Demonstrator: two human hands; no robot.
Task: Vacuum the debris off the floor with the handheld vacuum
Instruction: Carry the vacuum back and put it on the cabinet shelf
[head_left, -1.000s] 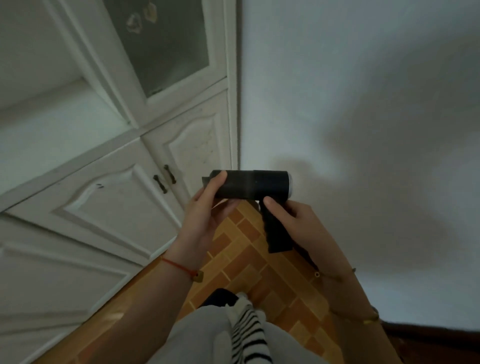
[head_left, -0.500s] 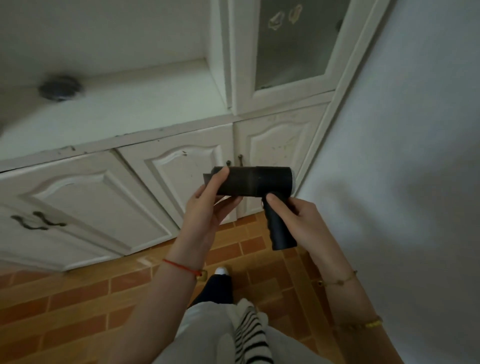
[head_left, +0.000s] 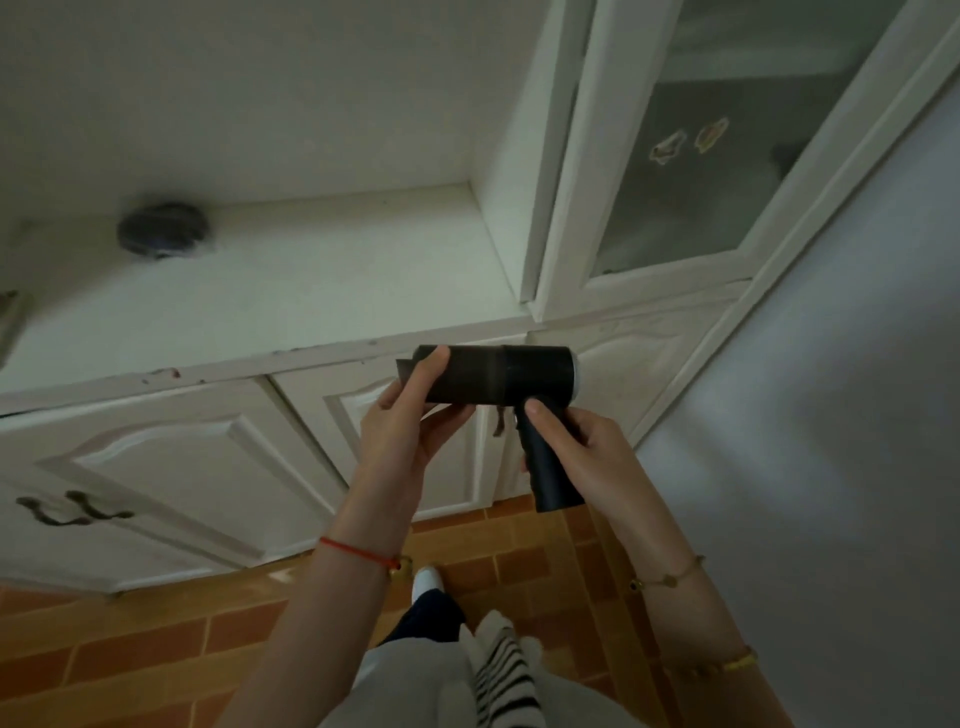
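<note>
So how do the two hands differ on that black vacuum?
The left hand cups the barrel of the handheld vacuum near its front end; the right hand wraps the handle below. The left wrist wears a red string, the right thin gold bracelets. Both grip the same vacuum.

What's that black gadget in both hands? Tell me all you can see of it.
It is a handheld vacuum, matt black and plastic-looking: a short round barrel held level, with a stubby handle slanting down near its right end. That end has a pale ring; a small flat lip juts from the left end. The left hand holds the barrel's front, thumb on top; the right hand grips the handle. It is held before white cupboard doors, above the tiled floor.
</note>
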